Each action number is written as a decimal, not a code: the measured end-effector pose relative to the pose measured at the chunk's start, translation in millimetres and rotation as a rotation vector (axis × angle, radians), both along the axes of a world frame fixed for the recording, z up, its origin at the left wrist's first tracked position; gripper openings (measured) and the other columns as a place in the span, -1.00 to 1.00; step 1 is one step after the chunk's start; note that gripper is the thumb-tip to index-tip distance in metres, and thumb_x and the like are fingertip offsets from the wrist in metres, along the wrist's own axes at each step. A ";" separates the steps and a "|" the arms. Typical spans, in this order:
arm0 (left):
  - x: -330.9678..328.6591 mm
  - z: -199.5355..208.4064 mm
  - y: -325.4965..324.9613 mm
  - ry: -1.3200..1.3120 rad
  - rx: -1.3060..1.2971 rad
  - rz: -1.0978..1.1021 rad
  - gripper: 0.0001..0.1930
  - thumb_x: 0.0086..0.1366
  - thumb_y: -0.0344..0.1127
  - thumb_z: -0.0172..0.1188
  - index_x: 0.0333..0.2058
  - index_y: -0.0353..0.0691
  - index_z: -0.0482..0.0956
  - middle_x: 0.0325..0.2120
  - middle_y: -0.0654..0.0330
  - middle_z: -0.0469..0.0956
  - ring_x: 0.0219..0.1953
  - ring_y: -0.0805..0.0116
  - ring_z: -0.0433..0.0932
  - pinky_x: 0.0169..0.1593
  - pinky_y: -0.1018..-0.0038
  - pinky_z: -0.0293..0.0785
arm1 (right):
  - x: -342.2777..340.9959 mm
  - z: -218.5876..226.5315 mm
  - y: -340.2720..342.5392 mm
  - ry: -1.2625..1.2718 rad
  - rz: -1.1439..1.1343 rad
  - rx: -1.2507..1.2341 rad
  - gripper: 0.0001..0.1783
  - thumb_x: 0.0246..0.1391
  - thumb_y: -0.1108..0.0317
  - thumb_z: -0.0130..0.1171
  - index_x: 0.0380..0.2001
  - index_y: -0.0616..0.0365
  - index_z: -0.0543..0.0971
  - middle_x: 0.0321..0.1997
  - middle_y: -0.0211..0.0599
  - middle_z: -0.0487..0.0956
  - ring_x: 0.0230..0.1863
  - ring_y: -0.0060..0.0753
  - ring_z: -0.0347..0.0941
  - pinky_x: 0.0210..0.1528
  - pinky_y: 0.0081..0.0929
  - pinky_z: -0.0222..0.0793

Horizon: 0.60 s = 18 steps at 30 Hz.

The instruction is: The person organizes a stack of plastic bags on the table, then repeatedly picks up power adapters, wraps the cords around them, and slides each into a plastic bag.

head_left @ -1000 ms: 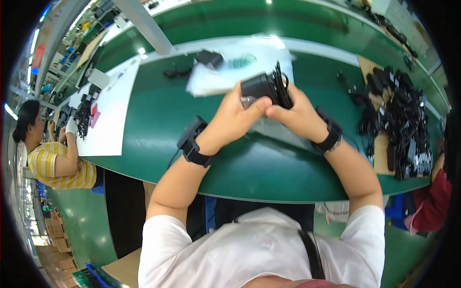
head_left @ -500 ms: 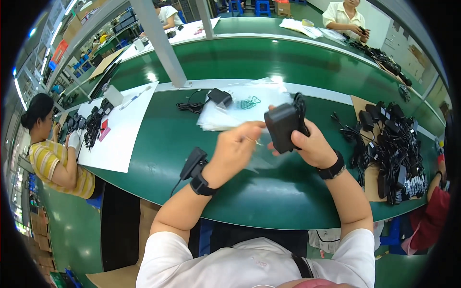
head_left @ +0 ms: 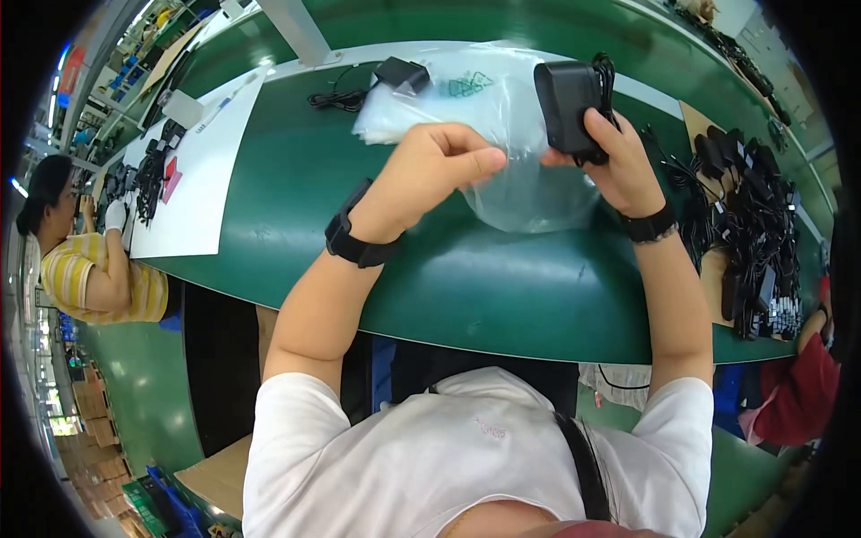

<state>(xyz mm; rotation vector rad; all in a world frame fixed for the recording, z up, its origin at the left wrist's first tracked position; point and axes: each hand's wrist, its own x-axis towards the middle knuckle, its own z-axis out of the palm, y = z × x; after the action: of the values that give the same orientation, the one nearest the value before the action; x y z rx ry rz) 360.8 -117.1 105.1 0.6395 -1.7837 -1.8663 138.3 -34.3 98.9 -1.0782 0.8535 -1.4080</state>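
My right hand is closed on a black power adapter, held upright above the green table with its cable bundled along the right side. A clear plastic bag hangs between my hands, its lower part bulging over the tabletop. My left hand pinches the bag's left side between thumb and fingers. Whether my right fingers also grip the bag, I cannot tell. Behind my left hand lies a stack of clear bags, with another black adapter on its far left corner and a coiled cable beside it.
A large heap of black adapters and cables lies on cardboard at the right. To the left, a person in a striped shirt sits at a white board holding more cables. A person in a red sleeve is at the far right.
The view has tilted down toward me. My right hand has carried the adapter up and right, and the clear bag is spread wider between my hands, with my left fingers pinching it.
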 end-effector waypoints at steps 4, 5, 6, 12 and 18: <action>8.2 1.7 -12.1 0.076 -0.803 0.823 -0.66 -0.09 -0.35 0.37 -0.74 -0.27 0.32 -0.75 0.25 0.37 -0.71 0.48 0.28 -0.61 0.60 0.19 | -5.9 -2.1 0.6 -0.004 -0.312 -0.086 -0.46 0.18 0.10 -0.13 0.06 0.32 0.25 0.08 -0.07 0.37 -0.31 -0.37 0.48 -0.13 -0.37 0.40; 14.1 2.6 -13.4 0.061 -1.042 0.894 -0.65 -0.11 -0.35 0.37 -0.74 -0.26 0.29 -0.76 0.21 0.35 -0.73 0.38 0.28 -0.62 0.56 0.20 | -2.3 2.6 2.7 -0.068 -0.227 -0.107 -0.42 0.17 0.05 -0.13 0.08 0.32 0.23 0.11 -0.02 0.32 -0.34 -0.39 0.48 -0.15 -0.39 0.41; 18.4 2.7 -13.6 0.041 -1.281 0.957 -0.63 -0.14 -0.36 0.38 -0.74 -0.25 0.27 -0.77 0.18 0.33 -0.75 0.29 0.28 -0.63 0.53 0.21 | 2.4 9.5 6.9 -0.132 -0.142 -0.127 -0.37 0.15 0.00 -0.13 0.10 0.31 0.21 0.15 0.02 0.28 -0.37 -0.41 0.47 -0.18 -0.41 0.41; -4.5 -5.0 30.1 -0.075 -1.037 0.545 -0.68 -0.16 -0.40 0.35 -0.61 -0.21 0.29 -0.77 0.16 0.35 -0.69 0.16 0.41 -0.61 0.41 0.30 | 47.8 14.4 30.0 0.137 0.074 -0.012 -0.16 -0.11 -0.06 0.21 0.08 0.35 0.21 0.06 0.16 0.34 -0.43 -0.34 0.51 -0.32 -0.38 0.51; -2.5 -9.9 20.0 -0.148 -1.219 0.624 -0.71 -0.14 -0.39 0.31 -0.58 -0.22 0.30 -0.75 0.14 0.37 -0.67 0.15 0.43 -0.60 0.38 0.33 | 40.9 32.6 35.0 -0.053 0.268 -0.061 -0.21 -0.06 -0.04 0.16 0.05 0.39 0.21 -0.04 0.12 0.41 -0.59 -0.31 0.47 -0.45 -0.44 0.48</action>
<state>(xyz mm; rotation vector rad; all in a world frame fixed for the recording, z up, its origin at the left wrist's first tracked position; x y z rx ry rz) 358.3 -97.1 95.2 0.6869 -2.0493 -0.1849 179.2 0.6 131.5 -1.1510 0.6061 -1.2380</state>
